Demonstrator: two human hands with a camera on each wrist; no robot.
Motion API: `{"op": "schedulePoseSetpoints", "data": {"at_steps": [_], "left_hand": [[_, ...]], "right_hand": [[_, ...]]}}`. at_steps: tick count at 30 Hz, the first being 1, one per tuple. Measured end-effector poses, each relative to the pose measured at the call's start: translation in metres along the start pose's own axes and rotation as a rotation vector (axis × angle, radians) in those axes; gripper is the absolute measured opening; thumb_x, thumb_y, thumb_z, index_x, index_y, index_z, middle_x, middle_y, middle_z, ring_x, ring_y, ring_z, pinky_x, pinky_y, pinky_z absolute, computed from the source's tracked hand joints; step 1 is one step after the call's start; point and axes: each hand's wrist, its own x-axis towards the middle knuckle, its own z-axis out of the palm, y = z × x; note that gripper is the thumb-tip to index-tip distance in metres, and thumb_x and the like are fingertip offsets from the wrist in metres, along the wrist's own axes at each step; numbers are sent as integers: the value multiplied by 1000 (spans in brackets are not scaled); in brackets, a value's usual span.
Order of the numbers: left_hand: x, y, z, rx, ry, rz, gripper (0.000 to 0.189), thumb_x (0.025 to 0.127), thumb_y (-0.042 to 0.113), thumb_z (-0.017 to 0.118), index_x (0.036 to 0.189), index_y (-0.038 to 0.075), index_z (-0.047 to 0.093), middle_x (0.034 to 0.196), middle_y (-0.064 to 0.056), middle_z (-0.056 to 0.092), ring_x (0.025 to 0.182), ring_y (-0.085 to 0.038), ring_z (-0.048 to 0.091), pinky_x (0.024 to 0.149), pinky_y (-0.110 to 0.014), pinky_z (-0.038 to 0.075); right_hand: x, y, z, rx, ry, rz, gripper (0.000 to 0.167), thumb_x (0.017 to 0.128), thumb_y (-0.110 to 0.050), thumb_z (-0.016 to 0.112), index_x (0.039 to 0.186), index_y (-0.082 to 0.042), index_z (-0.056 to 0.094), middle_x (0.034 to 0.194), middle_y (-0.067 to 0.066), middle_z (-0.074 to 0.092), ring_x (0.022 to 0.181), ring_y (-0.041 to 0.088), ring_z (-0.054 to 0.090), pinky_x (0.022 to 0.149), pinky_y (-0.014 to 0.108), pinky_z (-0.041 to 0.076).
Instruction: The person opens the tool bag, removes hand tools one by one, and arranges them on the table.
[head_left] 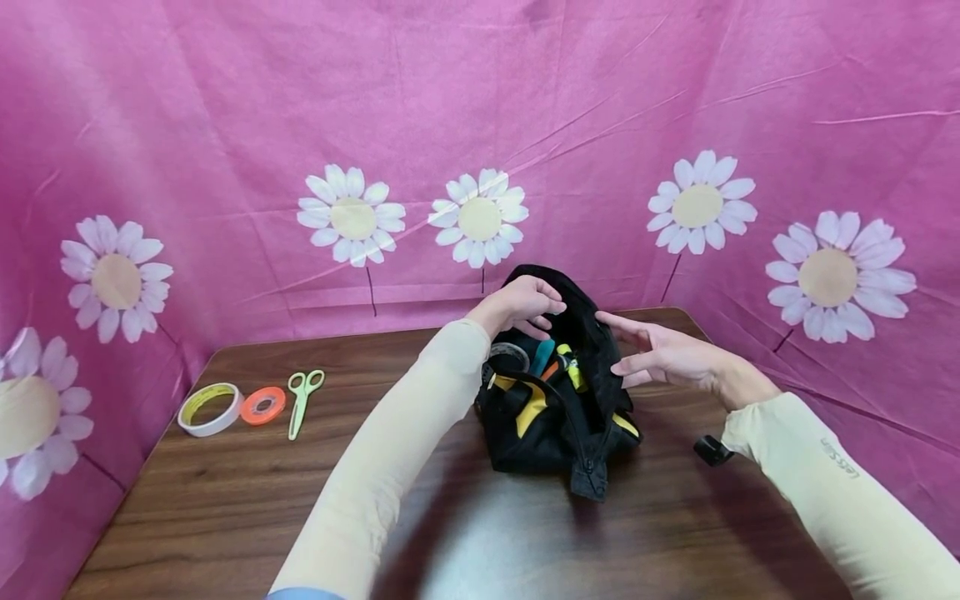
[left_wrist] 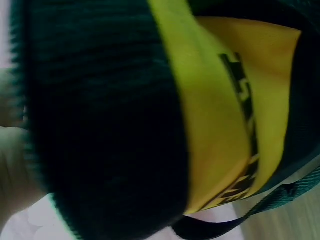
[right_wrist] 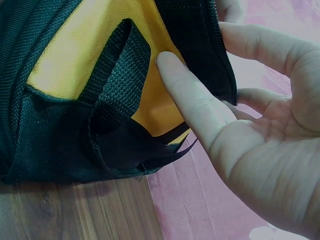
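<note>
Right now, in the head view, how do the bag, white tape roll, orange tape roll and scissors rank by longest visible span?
1. Bag, clearly largest
2. White tape roll and scissors: too alike to rank
3. Orange tape roll, smallest

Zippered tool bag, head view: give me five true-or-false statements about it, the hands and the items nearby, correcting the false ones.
1. The zippered tool bag is open on the table. True.
2. The orange tape roll lies between the white tape roll and the green scissors. True.
3. The green scissors lie inside the zippered tool bag. False: they lie on the table.
4. The right hand touches the bag's edge. True.
5. The left hand rests flat on the table. False: it is at the bag's opening.
</note>
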Motion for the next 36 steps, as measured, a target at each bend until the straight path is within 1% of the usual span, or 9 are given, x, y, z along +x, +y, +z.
{"op": "schedulePoseSetpoints", "data": {"at_steps": [3, 9, 14, 17, 19, 23, 27, 31, 36], "left_hand": [[6, -7, 0, -9, 13, -19, 25, 101, 8, 64, 124, -2, 61, 130, -15, 59, 96, -31, 66, 84, -43, 61], [12, -17, -3, -6, 10, -46, 25, 101, 7, 63, 124, -2, 59, 128, -14, 59, 91, -28, 65, 77, -38, 63], [14, -24, -1, 32, 25, -31, 23, 100, 6, 63, 121, -4, 59, 120, -12, 59, 92, -29, 62, 84, -41, 61], [18, -33, 2, 40, 45, -37, 23, 100, 5, 64, 121, -4, 60, 114, -10, 61, 91, -28, 60, 86, -41, 60], [21, -41, 4, 30, 60, -37, 24, 100, 6, 65, 122, -3, 61, 113, -9, 63, 89, -26, 60, 87, -40, 60], [26, -53, 7, 3, 74, -13, 27, 100, 8, 65, 125, -3, 62, 118, -12, 66, 102, -33, 64, 88, -38, 59], [26, -61, 8, -5, 71, -6, 32, 100, 7, 64, 130, -5, 59, 120, -14, 64, 118, -42, 59, 92, -42, 58], [25, -69, 10, -8, 89, -22, 38, 100, 8, 64, 135, -3, 55, 119, -13, 62, 117, -40, 59, 94, -45, 57], [26, -77, 13, 4, 112, -14, 39, 100, 10, 64, 137, 1, 54, 119, -12, 59, 111, -36, 61, 92, -47, 57]], "right_hand": [[-1, 0, 0, -6, 10, 7, 93, 97, 2, 61, 164, -15, -1, 167, 19, -8, 130, 21, 48, 100, 41, 53], [-1, 1, 2, -7, 29, 25, 93, 97, 1, 63, 164, -18, 1, 167, 17, -11, 135, 25, 41, 100, 41, 53], [-1, 2, 4, 0, 35, 20, 94, 96, 1, 63, 164, -18, 2, 167, 16, -12, 143, 37, 27, 99, 41, 53], [-1, 4, 4, 13, 34, 20, 94, 96, 2, 63, 164, -18, 2, 167, 16, -14, 146, 42, 15, 99, 40, 53], [0, 5, 3, 22, 33, 20, 94, 96, 2, 63, 164, -18, 2, 167, 16, -15, 147, 42, 13, 99, 41, 53], [0, 7, 2, 26, 29, 15, 94, 96, 3, 62, 164, -18, 1, 167, 15, -15, 144, 33, 26, 99, 41, 53], [-1, 9, 0, 28, 21, 8, 93, 97, 4, 61, 164, -16, 0, 167, 15, -12, 134, 20, 43, 99, 41, 53], [-1, 10, 1, 32, 21, 2, 93, 96, 4, 61, 164, -15, 0, 167, 18, -10, 127, 18, 52, 98, 41, 54], [-3, 11, 1, 32, 24, -1, 94, 96, 4, 61, 164, -15, -1, 167, 19, -11, 125, 18, 54, 98, 41, 54]]}}
